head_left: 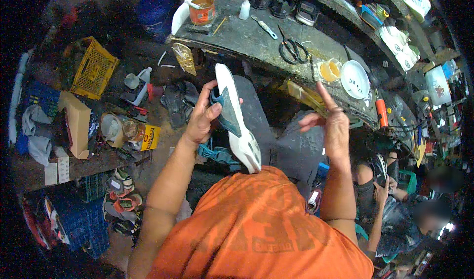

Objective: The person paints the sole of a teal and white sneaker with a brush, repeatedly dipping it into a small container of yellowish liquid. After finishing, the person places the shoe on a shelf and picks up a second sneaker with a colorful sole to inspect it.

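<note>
My left hand [201, 116] is closed around a shoe [228, 103] with a white and grey-teal sole, its dark teal upper mostly hidden by the fingers. The shoe stands nearly upright before my chest, its lower end close to my orange shirt [256, 214]. Off to the right, my right hand [332, 123] is raised and holds nothing. Its index finger points up and another finger sticks out to the left; slight blur softens it. Just beyond that hand, on the workbench [237, 37], are a cup of amber liquid [330, 70] and a white plate [355, 80].
Black scissors [294, 50], a brush [264, 27], a white bottle [245, 8] and an orange tin [202, 11] lie along the bench. Left are a yellow crate [94, 67] and a cardboard box [76, 123]. At lower right sits a co-worker holding a shoe [380, 170].
</note>
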